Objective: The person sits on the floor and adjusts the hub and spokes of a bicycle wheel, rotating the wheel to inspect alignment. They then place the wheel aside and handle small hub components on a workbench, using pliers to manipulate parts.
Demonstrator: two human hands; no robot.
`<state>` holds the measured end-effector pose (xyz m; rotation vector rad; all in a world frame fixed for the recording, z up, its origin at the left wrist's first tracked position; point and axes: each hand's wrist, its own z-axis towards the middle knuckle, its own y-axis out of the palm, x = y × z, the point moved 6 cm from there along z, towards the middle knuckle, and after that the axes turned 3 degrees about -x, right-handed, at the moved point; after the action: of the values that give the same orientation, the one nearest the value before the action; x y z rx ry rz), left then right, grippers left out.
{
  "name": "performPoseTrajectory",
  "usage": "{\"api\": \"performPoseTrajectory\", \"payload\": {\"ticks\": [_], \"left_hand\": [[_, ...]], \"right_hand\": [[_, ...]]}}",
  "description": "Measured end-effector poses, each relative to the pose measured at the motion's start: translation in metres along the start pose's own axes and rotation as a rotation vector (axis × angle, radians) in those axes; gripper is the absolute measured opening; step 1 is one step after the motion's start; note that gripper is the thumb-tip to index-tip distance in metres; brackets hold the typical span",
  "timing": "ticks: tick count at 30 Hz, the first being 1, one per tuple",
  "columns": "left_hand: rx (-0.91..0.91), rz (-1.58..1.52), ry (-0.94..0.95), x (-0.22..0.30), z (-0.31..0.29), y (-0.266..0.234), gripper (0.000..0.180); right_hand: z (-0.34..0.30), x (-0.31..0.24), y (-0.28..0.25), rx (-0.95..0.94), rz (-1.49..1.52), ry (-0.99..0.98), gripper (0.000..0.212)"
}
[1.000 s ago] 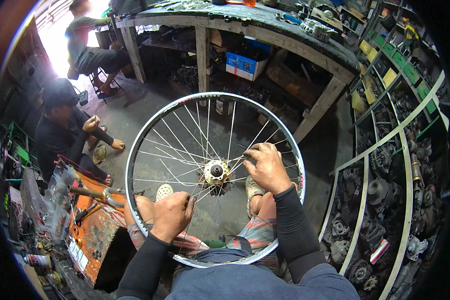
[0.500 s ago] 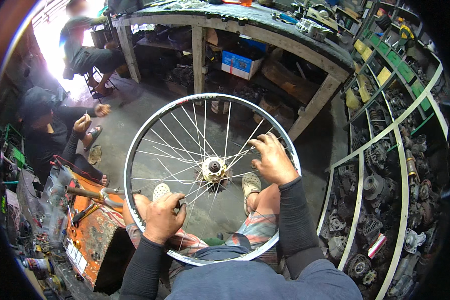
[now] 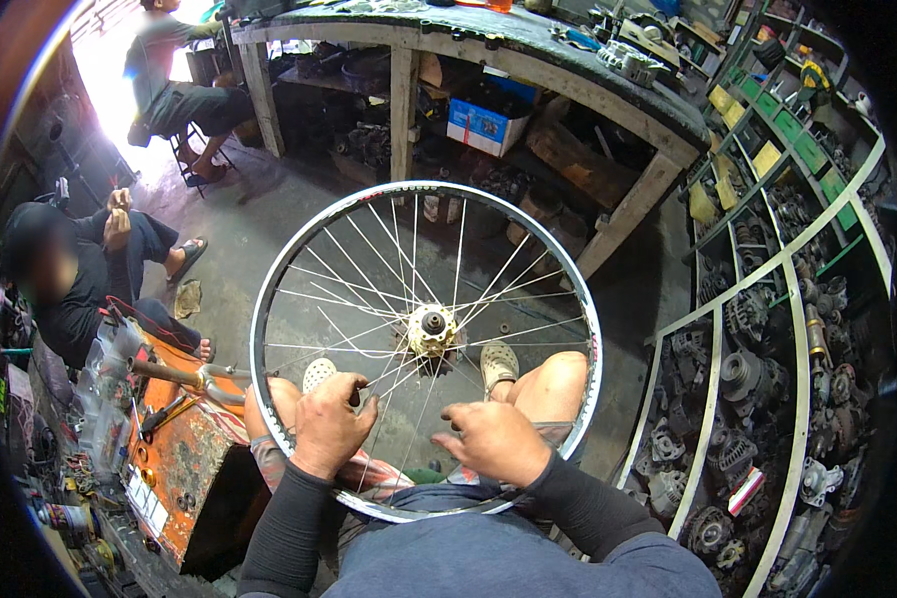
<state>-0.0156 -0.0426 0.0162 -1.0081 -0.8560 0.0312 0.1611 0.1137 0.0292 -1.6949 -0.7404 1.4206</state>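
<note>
1. Bicycle wheel (image 3: 258, 349): it lies across the person's lap (image 3: 543, 384), rim by the shirt (image 3: 439, 558) at the lap's near edge.
2. Right hand (image 3: 493, 439): over the wheel's near half, fingers loosely curled, released.
3. Left hand (image 3: 334, 424): fingers bent beside the spokes; I can't tell whether it grasps one.
4. Hub (image 3: 433, 334): gold-coloured, mid-wheel.
5. Loose spokes (image 3: 339, 332): two, short of the rim.

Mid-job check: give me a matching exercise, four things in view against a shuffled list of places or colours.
Things
1. wheel hub
2. wheel rim
3. right hand
4. cardboard box

Places or colours
A. over the wheel's lower right part
B. under the workbench
C. gold-coloured, at the wheel's middle
D. a silver-and-black ring

Pairs: 1-C, 2-D, 3-A, 4-B
</note>
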Motion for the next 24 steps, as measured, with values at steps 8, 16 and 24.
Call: {"api": "performPoseTrajectory", "payload": {"ticks": [8,16,24], "left_hand": [[0.009,-0.042,0.032,-0.001,-0.002,-0.001,0.025],[0.007,-0.059,0.057,0.001,-0.001,-0.003,0.024],[0.027,-0.238,-0.020,-0.013,-0.002,-0.003,0.011]], "right_hand": [[0.008,0.017,0.038,-0.035,0.115,0.145,0.030],[0.019,0.011,0.051,-0.194,0.565,0.129,0.038],[0.021,0.057,0.078,-0.029,0.550,0.335,0.055]]}}
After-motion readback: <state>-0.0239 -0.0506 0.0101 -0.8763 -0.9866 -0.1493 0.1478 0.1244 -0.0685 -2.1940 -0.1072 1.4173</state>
